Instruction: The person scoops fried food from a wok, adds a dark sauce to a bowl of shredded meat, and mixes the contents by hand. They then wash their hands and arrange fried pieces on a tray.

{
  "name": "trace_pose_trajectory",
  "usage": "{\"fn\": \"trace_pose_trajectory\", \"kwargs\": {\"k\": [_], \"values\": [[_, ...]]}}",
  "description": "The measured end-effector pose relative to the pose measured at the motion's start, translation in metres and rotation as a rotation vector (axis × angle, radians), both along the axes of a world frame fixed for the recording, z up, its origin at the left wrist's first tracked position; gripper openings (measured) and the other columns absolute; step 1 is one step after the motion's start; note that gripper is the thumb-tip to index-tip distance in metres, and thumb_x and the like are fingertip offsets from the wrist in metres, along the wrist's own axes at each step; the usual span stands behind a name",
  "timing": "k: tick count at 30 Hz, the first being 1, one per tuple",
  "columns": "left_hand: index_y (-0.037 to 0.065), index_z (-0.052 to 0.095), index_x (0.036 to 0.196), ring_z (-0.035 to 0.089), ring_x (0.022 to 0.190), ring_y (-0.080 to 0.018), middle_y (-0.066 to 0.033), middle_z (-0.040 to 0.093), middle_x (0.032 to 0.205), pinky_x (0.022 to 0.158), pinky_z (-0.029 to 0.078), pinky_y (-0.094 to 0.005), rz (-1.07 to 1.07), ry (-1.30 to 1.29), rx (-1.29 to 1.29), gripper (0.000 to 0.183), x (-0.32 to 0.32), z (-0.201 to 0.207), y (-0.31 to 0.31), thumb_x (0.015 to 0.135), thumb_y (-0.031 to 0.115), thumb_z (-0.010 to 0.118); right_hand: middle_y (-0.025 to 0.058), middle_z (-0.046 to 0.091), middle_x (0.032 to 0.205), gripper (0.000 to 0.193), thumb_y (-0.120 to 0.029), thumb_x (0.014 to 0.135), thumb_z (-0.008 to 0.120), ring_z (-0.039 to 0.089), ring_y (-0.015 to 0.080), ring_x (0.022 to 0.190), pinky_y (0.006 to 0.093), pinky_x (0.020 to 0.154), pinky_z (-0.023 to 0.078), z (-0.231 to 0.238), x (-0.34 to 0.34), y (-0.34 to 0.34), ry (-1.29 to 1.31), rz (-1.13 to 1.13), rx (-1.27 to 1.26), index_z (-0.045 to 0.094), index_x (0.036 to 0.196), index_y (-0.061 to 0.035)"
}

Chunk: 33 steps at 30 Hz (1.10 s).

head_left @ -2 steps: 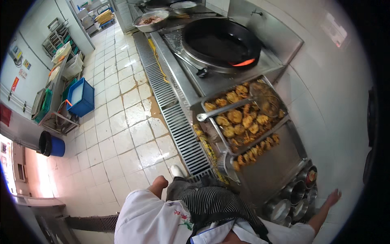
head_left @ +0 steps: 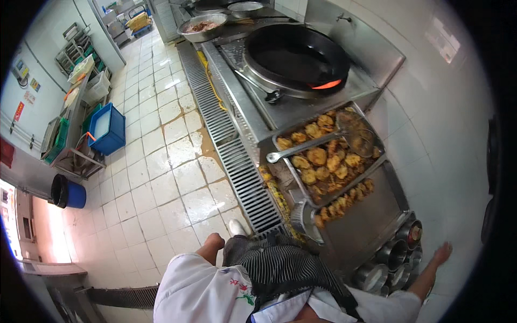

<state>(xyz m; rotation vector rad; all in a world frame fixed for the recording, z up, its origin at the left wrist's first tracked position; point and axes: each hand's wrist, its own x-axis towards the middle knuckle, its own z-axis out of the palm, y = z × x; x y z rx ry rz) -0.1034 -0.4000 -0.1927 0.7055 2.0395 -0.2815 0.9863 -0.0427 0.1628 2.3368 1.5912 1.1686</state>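
My left hand (head_left: 215, 240) hangs at my side over the tiled floor, its fingers curled in and nothing visible in it. On the far right, my right hand (head_left: 443, 253) is held out near the wall, beyond several metal seasoning pots (head_left: 393, 252); its small fingers look apart and hold nothing I can see. In front of me a metal tray (head_left: 304, 194) is heaped with golden fried pieces (head_left: 322, 172). Across it lies a long-handled strainer (head_left: 360, 141). A second tray (head_left: 371, 215) nearer me bears a single row of fried pieces (head_left: 344, 204).
A large black wok (head_left: 296, 56) holding dark liquid sits on the steel stove, with an orange glow at its rim. A floor drain grate (head_left: 237, 161) runs along the stove. Leftward stand a blue crate (head_left: 110, 132) and a blue bin (head_left: 75, 195). The floor has wet patches.
My right hand has risen slightly, its fingers now turned more upward. The trays and stove sit a little further right and lower in view. My left hand has barely moved.
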Motion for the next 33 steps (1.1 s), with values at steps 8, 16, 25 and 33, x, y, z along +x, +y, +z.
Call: {"fn": "trace_pose_trajectory", "kwargs": {"k": [8, 16, 25, 33], "values": [[-0.002, 0.077, 0.093, 0.069, 0.107, -0.0412, -0.0248, 0.073, 0.11, 0.096, 0.055, -0.046, 0.101, 0.085, 0.332, 0.03, -0.171, -0.027, -0.007, 0.086, 0.023, 0.061, -0.0014, 0.059, 0.087, 0.024, -0.027, 0.1, 0.061, 0.055, 0.0113, 0.073, 0.0288, 0.065, 0.049, -0.012, -0.48, 0.204, 1.412, 0.478, 0.286, 0.065, 0.109, -0.0047], [0.003, 0.076, 0.103, 0.071, 0.106, -0.0385, -0.0238, 0.074, 0.109, 0.095, 0.055, -0.0444, 0.431, 0.139, 0.312, 0.029, -0.32, 0.027, 0.0, 0.085, 0.02, 0.062, 0.0053, 0.067, 0.098, 0.03, -0.026, 0.1, 0.06, 0.063, 0.0182, 0.084, 0.0358, 0.076, 0.052, -0.007, -0.856, 0.257, 1.478, 0.638, 0.152, 0.066, 0.117, -0.0026], [0.004, 0.078, 0.099, 0.074, 0.099, -0.0353, -0.0208, 0.076, 0.102, 0.09, 0.057, -0.0421, 0.484, 0.167, 0.195, 0.03, -0.484, 0.014, -0.018, 0.082, 0.023, 0.064, -0.0011, 0.063, 0.079, 0.02, -0.024, 0.098, 0.07, 0.056, 0.0074, 0.063, 0.0248, 0.054, 0.044, -0.081, -1.205, 0.368, 1.853, 0.808, 0.008, 0.069, 0.108, -0.0069], [0.007, 0.08, 0.099, 0.074, 0.1, -0.0324, -0.0184, 0.077, 0.101, 0.088, 0.057, -0.0419, 0.648, 0.168, 0.142, 0.038, -0.631, -0.029, 0.003, 0.08, 0.038, 0.068, 0.0075, 0.072, 0.089, 0.024, -0.022, 0.097, 0.068, 0.067, 0.0137, 0.084, 0.0307, 0.078, 0.053, -0.071, -1.556, 0.433, 1.818, 1.045, -0.309, 0.071, 0.105, 0.0002]]}}
